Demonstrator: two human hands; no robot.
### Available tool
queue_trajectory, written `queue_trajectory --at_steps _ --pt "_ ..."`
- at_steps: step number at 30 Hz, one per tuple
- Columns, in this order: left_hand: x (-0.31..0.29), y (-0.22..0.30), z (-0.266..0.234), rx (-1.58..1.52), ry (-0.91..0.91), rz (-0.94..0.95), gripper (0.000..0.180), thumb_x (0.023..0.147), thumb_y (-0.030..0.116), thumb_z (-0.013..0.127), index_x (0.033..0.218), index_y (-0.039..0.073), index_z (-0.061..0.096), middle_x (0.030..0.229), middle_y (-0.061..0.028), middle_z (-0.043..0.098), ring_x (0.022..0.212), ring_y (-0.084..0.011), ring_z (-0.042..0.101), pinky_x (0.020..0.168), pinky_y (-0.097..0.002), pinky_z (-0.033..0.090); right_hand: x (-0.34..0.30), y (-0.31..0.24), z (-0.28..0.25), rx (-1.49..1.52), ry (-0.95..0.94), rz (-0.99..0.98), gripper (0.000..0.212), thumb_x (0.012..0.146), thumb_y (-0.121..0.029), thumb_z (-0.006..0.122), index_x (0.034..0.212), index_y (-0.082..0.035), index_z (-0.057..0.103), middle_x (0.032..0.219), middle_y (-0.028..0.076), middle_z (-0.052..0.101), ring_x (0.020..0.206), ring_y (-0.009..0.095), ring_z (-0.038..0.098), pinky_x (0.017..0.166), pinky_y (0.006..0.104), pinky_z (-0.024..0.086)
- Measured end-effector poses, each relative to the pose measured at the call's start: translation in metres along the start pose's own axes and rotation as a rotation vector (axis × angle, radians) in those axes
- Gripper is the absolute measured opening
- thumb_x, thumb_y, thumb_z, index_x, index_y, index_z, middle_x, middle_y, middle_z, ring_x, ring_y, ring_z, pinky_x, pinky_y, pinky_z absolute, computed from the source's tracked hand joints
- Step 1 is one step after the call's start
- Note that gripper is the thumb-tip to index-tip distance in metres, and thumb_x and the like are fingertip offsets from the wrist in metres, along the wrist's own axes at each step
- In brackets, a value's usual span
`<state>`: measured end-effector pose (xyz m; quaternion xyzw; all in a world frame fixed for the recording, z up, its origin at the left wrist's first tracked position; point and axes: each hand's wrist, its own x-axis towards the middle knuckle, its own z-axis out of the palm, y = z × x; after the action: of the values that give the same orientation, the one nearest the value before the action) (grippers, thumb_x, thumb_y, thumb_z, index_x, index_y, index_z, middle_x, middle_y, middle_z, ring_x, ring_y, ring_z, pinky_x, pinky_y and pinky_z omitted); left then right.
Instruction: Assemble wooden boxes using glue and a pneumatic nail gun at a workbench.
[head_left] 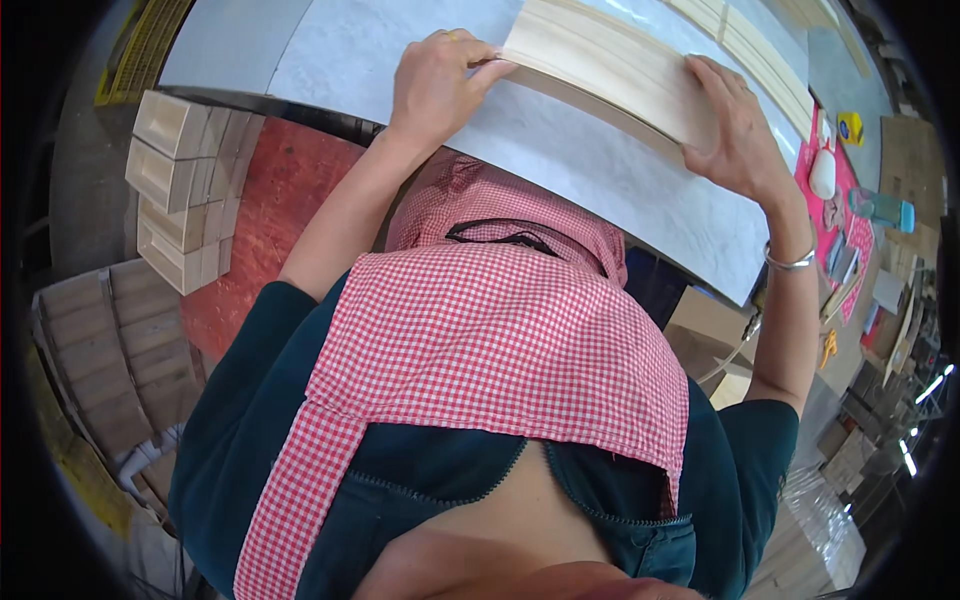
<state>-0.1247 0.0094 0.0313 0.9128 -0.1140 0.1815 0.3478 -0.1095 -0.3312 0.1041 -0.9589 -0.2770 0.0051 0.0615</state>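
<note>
A pale wooden board (610, 70) lies at the far side of the marble-patterned tabletop (540, 165). More than one thin layer seems to show along its near edge, but I cannot tell if these are separate pieces. My left hand (435, 88) pinches its left near corner between thumb and fingers. At the other end, my right hand (738, 130) wraps round the board, thumb at the near edge and fingers over the top. The far part of the board is cut off by the picture's upper rim.
Long wooden strips (750, 55) lie beyond the board. Several wooden trays (165, 175) are stacked at left on a red surface (275, 190). To the right are a white bottle (823, 172), a teal-lidded jar (885, 210) and an orange-handled tool (829, 347).
</note>
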Motion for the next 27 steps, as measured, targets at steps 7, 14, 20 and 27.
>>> queue_trajectory --at_steps 7,14,20,27 --pt "-0.001 0.005 -0.004 0.073 -0.017 0.016 0.017 0.084 0.021 0.077 0.089 0.006 0.08 0.081 -0.0042 0.073 0.067 -0.0197 0.06 0.062 -0.0325 0.048 -0.001 0.004 0.017 -0.009 -0.008 0.0 0.09 0.067 -0.014 0.081 0.149 -0.014 0.043 0.15 0.009 0.049 0.132 0.032 0.051 0.117 0.0403 0.041" --pt "0.003 0.007 -0.006 0.14 -0.052 0.106 0.017 0.084 0.022 0.077 0.087 0.005 0.08 0.081 -0.0038 0.073 0.067 -0.0202 0.059 0.062 -0.0327 0.047 0.004 0.006 0.025 -0.056 -0.023 0.029 0.084 0.073 -0.02 0.082 0.148 -0.013 0.044 0.151 0.009 0.047 0.132 0.031 0.051 0.113 0.0394 0.044" --pt "0.009 0.009 -0.008 0.097 -0.087 0.111 0.017 0.084 0.019 0.077 0.087 0.003 0.078 0.081 -0.0051 0.072 0.069 -0.0202 0.06 0.066 -0.0325 0.049 -0.023 0.014 0.022 -0.15 0.446 -0.154 0.059 0.082 -0.018 0.079 0.136 -0.009 0.057 0.136 0.011 0.059 0.118 0.027 0.06 0.1 0.0349 0.052" --pt "0.009 0.011 -0.014 0.083 -0.143 0.064 0.016 0.083 0.015 0.077 0.091 0.0 0.077 0.082 -0.007 0.072 0.072 -0.0207 0.062 0.069 -0.0325 0.05 -0.115 -0.001 0.044 0.335 0.569 0.451 0.015 0.086 0.0 0.072 0.101 0.0 0.073 0.083 0.005 0.067 0.068 0.015 0.057 0.065 0.0257 0.049"
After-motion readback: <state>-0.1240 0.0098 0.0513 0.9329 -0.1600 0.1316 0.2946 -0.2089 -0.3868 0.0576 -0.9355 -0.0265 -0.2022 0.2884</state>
